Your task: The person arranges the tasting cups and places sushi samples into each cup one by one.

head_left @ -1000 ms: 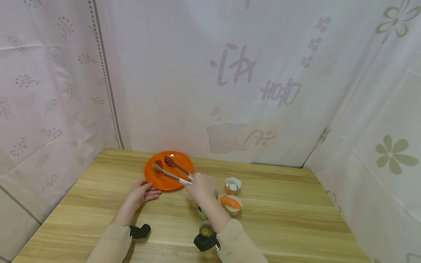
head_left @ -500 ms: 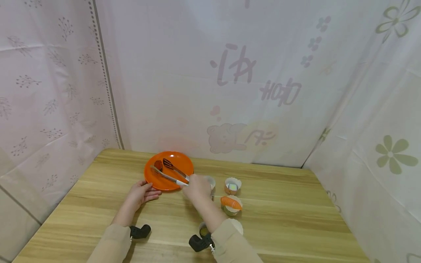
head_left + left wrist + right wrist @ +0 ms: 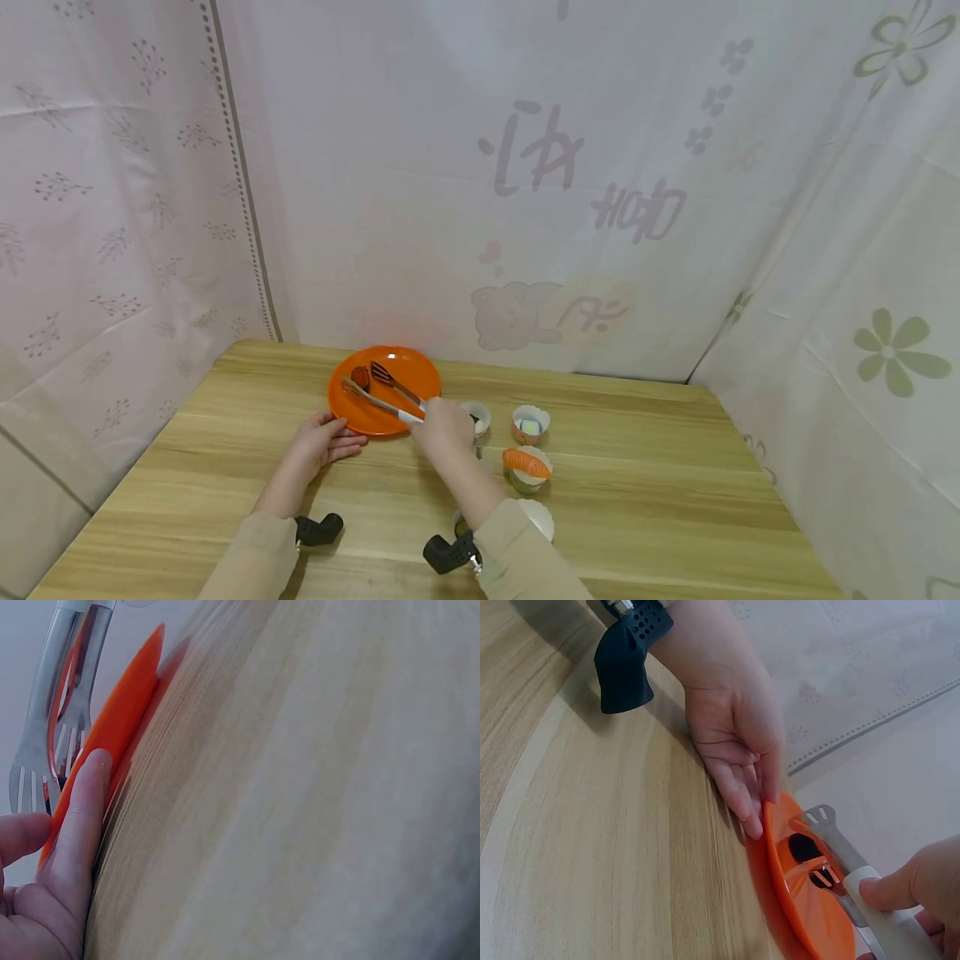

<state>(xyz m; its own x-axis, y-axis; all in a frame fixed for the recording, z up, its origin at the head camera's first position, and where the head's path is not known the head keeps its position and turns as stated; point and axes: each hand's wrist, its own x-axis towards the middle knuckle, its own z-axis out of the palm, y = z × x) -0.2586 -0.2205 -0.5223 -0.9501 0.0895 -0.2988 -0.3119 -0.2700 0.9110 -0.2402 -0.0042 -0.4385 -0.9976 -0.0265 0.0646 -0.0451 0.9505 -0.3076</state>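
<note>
My left hand [image 3: 318, 442] grips the near-left rim of a round orange plate [image 3: 390, 422], thumb on top and fingers beneath in the left wrist view. In my right hand [image 3: 446, 429] are metal tongs [image 3: 382, 404] with white grips [image 3: 889, 926] and slotted, fork-like ends. The two ends stand spread apart over the plate. Left of the upper end lies a small round dark red sushi piece [image 3: 361, 377], close to the lower end's tip; the right wrist view shows black on it too.
Right of my right hand, paper cups stand on the wooden table [image 3: 637, 500]. One cup [image 3: 531, 423] holds a white and green piece, another [image 3: 527, 467] a salmon sushi. A third cup [image 3: 477, 417] is partly hidden by the hand. Patterned cloth [image 3: 390, 208] hangs behind.
My right hand has moved left and slightly nearer with the tongs, bringing the red piece into fuller view between the ends. A cup behind that hand now shows. The left hand stays on the plate.
</note>
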